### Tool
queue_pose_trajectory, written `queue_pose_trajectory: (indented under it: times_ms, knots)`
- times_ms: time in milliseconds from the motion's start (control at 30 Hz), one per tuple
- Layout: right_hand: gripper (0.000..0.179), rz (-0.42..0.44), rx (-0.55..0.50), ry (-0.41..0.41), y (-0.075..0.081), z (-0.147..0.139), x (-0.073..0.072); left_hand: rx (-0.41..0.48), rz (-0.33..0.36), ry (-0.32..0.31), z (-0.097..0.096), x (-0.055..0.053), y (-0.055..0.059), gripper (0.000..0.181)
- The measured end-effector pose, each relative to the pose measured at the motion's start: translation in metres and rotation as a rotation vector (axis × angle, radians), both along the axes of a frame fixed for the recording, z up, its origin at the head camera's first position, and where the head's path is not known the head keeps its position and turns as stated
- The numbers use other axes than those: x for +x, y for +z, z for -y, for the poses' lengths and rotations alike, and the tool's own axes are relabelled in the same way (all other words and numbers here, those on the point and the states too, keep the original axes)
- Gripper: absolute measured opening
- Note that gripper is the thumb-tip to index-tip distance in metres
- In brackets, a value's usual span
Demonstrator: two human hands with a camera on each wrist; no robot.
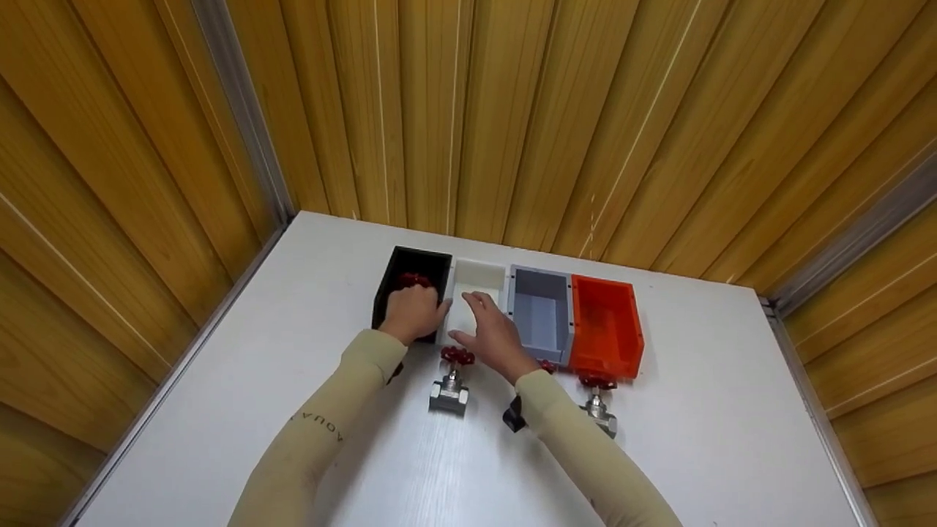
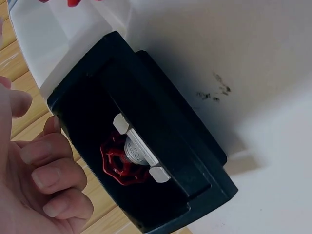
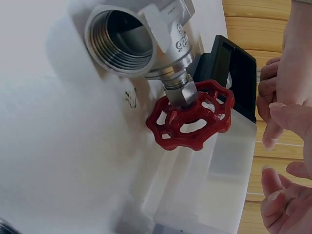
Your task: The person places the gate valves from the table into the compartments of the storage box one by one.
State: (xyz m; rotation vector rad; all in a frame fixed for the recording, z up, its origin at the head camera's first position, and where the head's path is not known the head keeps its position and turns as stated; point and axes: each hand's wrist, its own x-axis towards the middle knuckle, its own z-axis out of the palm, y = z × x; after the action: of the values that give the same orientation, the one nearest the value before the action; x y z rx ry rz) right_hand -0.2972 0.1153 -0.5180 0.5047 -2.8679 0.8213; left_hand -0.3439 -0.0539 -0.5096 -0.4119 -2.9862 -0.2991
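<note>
A gate valve with a red handwheel (image 2: 126,163) lies inside the black bin (image 2: 161,112), which is leftmost in the row. Over that bin is my left hand (image 1: 413,313), its fingers loosely curled and apart from the valve in the left wrist view. My right hand (image 1: 498,340) hovers above the white bin (image 1: 479,268), fingers relaxed and slightly bent, with nothing in them. Below it, in front of the white bin, stands another metal gate valve (image 1: 449,394); its red handwheel (image 3: 195,122) and threaded opening show close up in the right wrist view.
To the right in the row are a grey bin (image 1: 542,274) and an orange bin (image 1: 607,293). A valve (image 1: 599,417) stands before the orange bin, partly behind my right sleeve. Another red handwheel (image 1: 546,364) peeks out by the grey bin. Wood-look panels (image 1: 498,110) border the white table (image 1: 315,293).
</note>
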Motion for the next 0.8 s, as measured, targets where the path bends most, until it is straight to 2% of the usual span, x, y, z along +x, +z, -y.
queue_pose_trajectory:
  times_ms: [333,433,600,800]
  knots:
    - [0.054,-0.011,-0.067,0.055,-0.007,-0.001,0.011,-0.030,-0.014,0.026,-0.002,0.001,-0.005,0.050]
    - [0.053,0.008,-0.068,0.077,-0.009,-0.002,0.016,-0.052,-0.020,0.047,-0.003,0.002,-0.008,0.049]
    - [0.059,0.080,-0.043,0.096,-0.013,-0.006,0.027,-0.068,-0.026,0.049,-0.008,0.003,-0.014,0.050]
    - [0.074,0.122,0.067,0.141,-0.017,-0.008,0.039,-0.094,-0.020,0.053,-0.012,0.005,-0.014,0.051]
